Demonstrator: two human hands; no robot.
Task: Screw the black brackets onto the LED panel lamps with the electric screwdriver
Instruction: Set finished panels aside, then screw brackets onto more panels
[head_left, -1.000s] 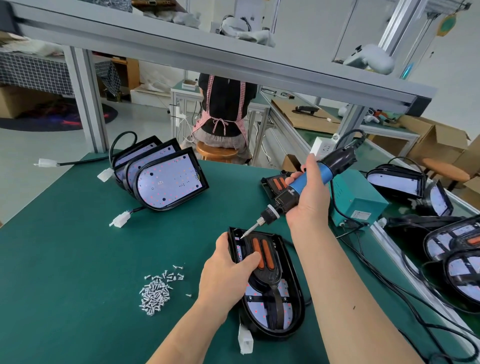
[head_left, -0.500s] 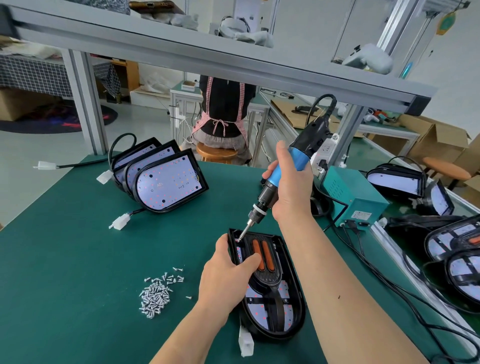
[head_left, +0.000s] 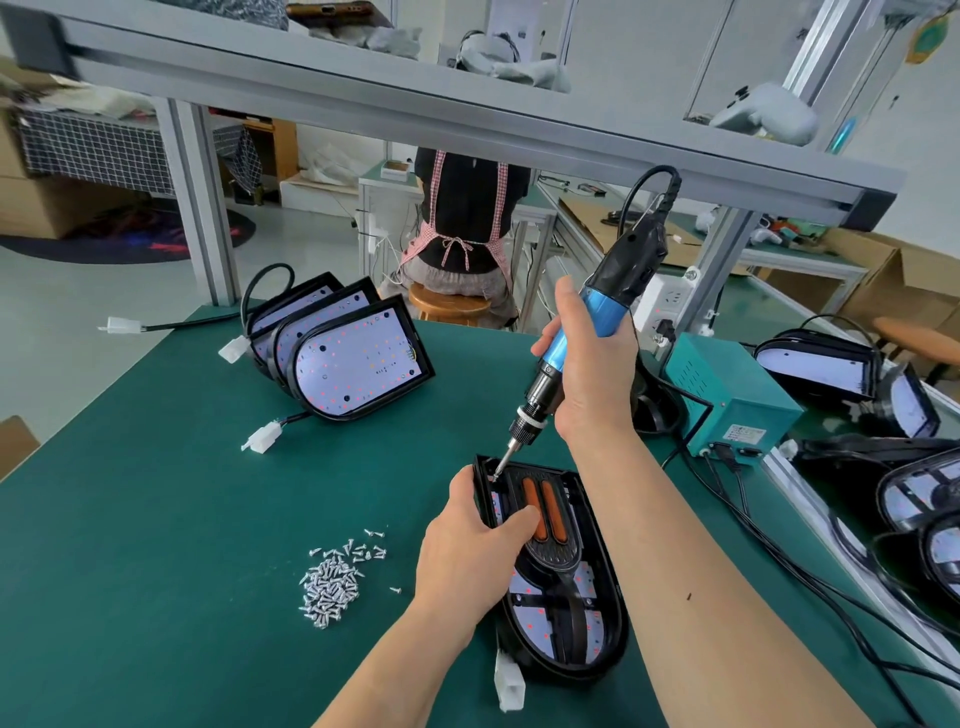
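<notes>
— Where is the lamp lying?
— The LED panel lamp (head_left: 597, 649) is lying flat on the table (head_left: 182, 519), its long axis running away from the person, with the black bracket (head_left: 558, 556) on top (orange strips showing). The left hand (head_left: 462, 561) is gripping its left edge.
— And the driver?
— The right hand (head_left: 597, 374) is grasping the electric screwdriver (head_left: 605, 306), its bit touching the far-left corner.

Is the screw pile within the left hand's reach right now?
Probably yes: the left hand holds the lamp, but the screw pile lies just left of it, only bare mat between.
</notes>
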